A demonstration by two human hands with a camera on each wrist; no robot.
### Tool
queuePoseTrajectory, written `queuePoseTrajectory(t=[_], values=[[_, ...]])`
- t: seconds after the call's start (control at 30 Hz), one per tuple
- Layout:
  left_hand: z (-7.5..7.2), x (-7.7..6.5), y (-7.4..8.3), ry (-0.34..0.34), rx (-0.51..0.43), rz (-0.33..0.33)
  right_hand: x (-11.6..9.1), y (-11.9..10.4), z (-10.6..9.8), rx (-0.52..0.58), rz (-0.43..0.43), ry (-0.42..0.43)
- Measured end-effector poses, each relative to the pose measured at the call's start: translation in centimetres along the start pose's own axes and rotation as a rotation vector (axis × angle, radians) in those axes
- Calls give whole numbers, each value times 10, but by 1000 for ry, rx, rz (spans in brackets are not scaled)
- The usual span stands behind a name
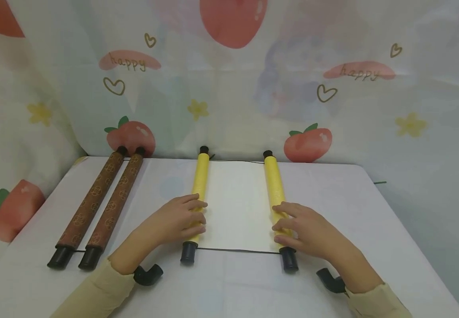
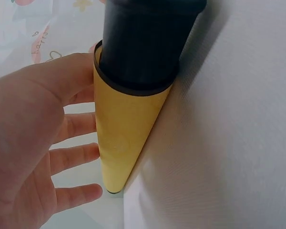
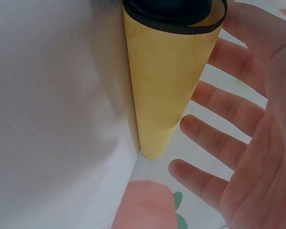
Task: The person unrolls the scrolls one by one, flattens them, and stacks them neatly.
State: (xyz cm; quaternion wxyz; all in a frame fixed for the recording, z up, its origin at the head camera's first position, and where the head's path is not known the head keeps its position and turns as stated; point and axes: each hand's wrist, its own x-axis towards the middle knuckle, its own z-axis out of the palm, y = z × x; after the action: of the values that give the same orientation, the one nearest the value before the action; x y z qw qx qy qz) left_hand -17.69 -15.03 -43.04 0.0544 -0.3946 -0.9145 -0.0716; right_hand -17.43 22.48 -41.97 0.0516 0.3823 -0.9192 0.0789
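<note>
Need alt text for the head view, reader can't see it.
A person's left hand and right hand lie over the left yellow roll and right yellow roll of a part-open scroll, its blank white sheet between them on a white table. Two brown patterned rolls lie to the left, before a fruit-print backdrop.

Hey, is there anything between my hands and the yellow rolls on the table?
Nothing visible. Your left hand is right at the left yellow roll, your right hand right at the right yellow roll. The brown rolls lie off to the left, out of the way.
</note>
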Motion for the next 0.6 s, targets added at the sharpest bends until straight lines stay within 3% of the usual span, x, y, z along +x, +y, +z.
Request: queuePoseTrajectory(t=[0.6], values=[[9, -10, -9, 33, -28, 34, -12, 11, 6, -29, -48, 65]])
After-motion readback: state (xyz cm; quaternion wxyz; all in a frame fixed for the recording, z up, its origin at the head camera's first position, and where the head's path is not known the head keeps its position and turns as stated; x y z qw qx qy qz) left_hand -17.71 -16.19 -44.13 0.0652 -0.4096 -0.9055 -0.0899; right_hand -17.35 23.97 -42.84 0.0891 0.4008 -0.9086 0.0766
